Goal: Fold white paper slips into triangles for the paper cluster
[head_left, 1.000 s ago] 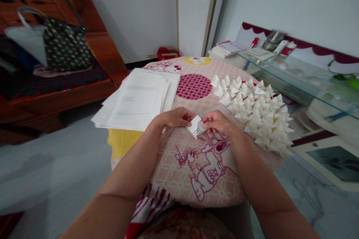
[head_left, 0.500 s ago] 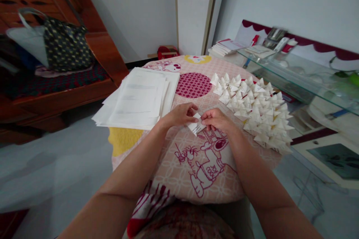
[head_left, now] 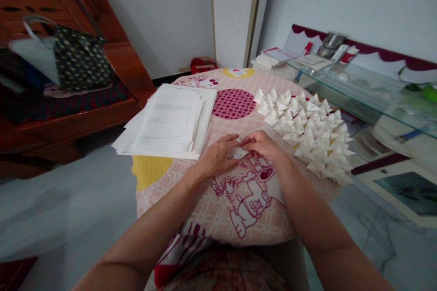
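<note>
On the table in front of me lies a small folded piece of white paper with a few lines of print. My left hand rests around its left side, thumb along the near edge and fingers over the far edge. The fingers of my right hand are closed in a pinch on its right corner. Both hands partly cover the paper, so its full shape is hidden. Right of my hands stand several rows of pointed folded paper pieces.
A stack of printed sheets lies left on the round table, over a patterned pink tablecloth. To the right is a glass-topped cabinet with books and cups. A wooden bench holding a dotted bag stands left.
My left hand has come lower and flatter over the paper, its fingers stretching across. My right hand stays at the right corner. The view has shifted slightly.
</note>
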The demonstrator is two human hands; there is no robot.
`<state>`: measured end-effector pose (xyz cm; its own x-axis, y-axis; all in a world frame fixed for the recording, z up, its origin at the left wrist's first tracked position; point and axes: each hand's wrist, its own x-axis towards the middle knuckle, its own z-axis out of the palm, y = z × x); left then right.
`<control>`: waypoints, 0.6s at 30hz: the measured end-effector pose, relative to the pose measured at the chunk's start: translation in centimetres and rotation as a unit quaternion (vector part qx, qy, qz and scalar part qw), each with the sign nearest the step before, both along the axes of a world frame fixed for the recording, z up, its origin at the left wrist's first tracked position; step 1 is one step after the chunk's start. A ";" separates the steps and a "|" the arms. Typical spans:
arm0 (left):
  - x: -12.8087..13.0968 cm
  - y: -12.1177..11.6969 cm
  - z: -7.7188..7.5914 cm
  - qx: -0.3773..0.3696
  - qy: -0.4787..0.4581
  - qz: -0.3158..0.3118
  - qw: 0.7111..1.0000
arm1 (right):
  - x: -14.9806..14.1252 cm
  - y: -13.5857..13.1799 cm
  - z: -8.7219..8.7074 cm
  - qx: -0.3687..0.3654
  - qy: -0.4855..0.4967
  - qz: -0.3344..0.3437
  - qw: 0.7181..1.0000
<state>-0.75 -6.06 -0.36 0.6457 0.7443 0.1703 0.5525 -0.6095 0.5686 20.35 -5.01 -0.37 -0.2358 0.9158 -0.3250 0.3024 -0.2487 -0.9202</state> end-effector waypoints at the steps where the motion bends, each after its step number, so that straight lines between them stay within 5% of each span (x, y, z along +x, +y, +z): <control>1: -0.1 0.0 -0.1 -0.003 0.002 -0.006 1.000 | 0.3 0.0 0.0 -0.004 0.018 0.016 1.000; 6: -0.6 -0.1 -0.2 -0.005 0.010 -0.036 0.999 | 1.1 -0.1 0.0 -0.018 0.064 0.067 0.996; 18: -0.9 -0.3 -0.6 0.017 -0.013 -0.029 0.999 | -0.1 -0.2 0.1 -0.009 0.002 0.027 1.000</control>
